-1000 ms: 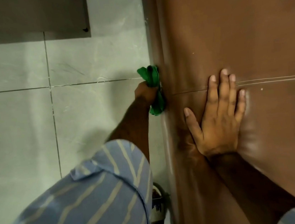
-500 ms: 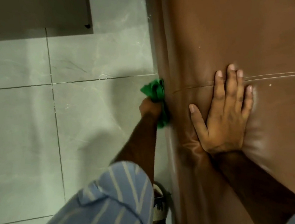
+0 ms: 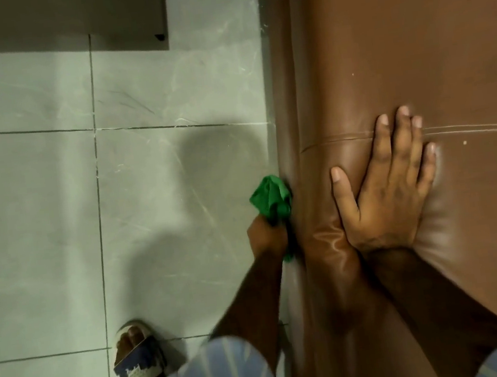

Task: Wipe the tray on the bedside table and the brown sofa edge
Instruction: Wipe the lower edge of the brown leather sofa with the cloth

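The brown leather sofa (image 3: 411, 43) fills the right half of the view, its rounded side edge (image 3: 287, 121) running top to bottom beside the floor. My left hand (image 3: 266, 233) grips a bunched green cloth (image 3: 270, 196) and presses it against that side edge, low down. My right hand (image 3: 387, 183) lies flat on the sofa's top surface, fingers spread, just below a stitched seam (image 3: 468, 130). No tray or bedside table is in view.
Grey tiled floor (image 3: 40, 214) lies left of the sofa. A dark furniture panel (image 3: 63, 20) stands at the top left. My sandalled foot (image 3: 138, 358) is on the tiles near the bottom. Striped blue sleeves cover both upper arms.
My left hand has slid the green cloth along the sofa's side edge toward me. My right hand stays pressed flat. My foot has come into view.
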`<action>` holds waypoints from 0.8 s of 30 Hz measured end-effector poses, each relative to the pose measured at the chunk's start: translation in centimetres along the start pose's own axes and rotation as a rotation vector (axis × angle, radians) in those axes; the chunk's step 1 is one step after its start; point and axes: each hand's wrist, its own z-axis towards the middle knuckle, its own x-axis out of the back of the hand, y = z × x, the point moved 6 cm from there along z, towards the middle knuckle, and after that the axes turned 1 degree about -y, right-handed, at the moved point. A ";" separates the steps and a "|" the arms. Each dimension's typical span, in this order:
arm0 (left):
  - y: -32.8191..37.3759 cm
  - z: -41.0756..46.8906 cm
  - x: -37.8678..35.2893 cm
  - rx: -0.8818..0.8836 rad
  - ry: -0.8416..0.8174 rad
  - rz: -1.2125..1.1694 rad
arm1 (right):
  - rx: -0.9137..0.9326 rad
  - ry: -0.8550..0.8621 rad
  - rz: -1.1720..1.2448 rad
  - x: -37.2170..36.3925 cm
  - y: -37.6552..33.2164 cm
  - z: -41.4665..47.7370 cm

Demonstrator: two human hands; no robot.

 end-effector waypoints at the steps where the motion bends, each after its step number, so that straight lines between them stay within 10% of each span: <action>1: 1.2 1.5 -0.1 0.021 0.026 0.030 | 0.004 0.007 -0.005 0.0 0.0 0.0; 9: 3.6 2.7 -0.1 -0.153 0.059 -0.383 | 0.007 0.029 -0.014 0.1 0.0 -0.1; 13: -7.3 -2.9 -1.1 0.000 -0.047 -0.246 | -0.004 0.016 -0.012 0.0 0.0 -0.2; 18: -4.9 0.5 -1.2 0.052 -0.069 0.094 | 0.000 0.023 -0.017 0.0 0.1 -0.2; 24: -0.6 0.2 -0.6 -0.061 0.047 -0.281 | -0.007 0.025 -0.010 0.2 0.0 -0.2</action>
